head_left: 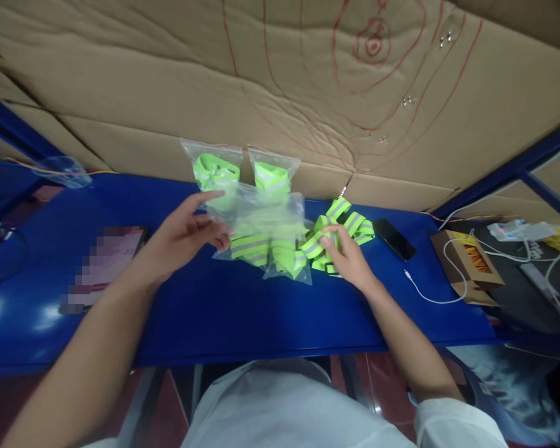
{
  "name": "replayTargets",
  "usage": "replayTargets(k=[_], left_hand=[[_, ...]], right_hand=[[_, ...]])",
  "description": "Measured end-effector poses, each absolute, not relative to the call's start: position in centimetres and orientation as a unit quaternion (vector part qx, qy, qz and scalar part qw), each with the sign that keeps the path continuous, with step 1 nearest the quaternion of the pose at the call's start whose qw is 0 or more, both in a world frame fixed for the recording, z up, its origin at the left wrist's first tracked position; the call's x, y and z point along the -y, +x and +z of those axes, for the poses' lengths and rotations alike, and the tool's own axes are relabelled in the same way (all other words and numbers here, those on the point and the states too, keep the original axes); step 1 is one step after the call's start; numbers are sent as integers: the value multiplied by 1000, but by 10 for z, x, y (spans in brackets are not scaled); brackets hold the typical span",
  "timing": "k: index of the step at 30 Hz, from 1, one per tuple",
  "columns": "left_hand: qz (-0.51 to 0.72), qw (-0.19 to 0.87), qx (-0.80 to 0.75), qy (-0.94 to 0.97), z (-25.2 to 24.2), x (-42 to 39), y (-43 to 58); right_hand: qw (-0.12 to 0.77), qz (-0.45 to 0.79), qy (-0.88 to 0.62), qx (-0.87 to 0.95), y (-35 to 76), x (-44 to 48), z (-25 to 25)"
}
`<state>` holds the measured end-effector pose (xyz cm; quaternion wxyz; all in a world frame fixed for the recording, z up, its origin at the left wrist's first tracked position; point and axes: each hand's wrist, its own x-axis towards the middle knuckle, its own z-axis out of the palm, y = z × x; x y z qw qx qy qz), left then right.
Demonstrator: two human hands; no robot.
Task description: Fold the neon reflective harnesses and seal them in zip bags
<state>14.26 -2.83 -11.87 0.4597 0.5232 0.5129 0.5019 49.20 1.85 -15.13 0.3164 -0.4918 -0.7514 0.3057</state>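
My left hand (186, 233) has its forefinger stretched out and set apart from the lower, curled fingers. Its fingertips are at the left edge of a clear plastic bag (273, 208), which is smeared by motion. Under and around that bag lie bagged neon-green reflective straps (249, 249). My right hand (348, 255) pinches a loose reflective strap (313, 246), neon green with a grey stripe and a black buckle. More of the loose strap material (357, 227) spreads beyond the fingers. Two further bagged straps, one left (217, 171) and one right (271, 177), lean against the cardboard.
A cardboard wall (168, 106) with red drawn lines closes off the back of the blue table (261, 317). A black phone (394, 238) and a white cable (436, 300) lie to the right, near an open cardboard box (471, 267). A partly blurred tablet-like item (114, 258) is left.
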Motion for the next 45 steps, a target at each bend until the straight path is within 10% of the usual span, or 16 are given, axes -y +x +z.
replayTargets(k=[6,14,28,36,45], left_hand=[[499,255,-601,569,-140,10,140],[429,-53,-578,692,-153,13,174],[346,-78,-498,791,-168,31,205],[319,-18,-436,841,-176,31,208],[312,14,-418,853,-180,28,202]], right_hand=[[233,-58,-610,755,525,-45,-167],[106,82,-495,858,537,-45,-157],[435,-72,-555,706,542,-51,-145],[287,224,-482,797,507,-131,-175],[353,292,-497,737,498,-174,-188]])
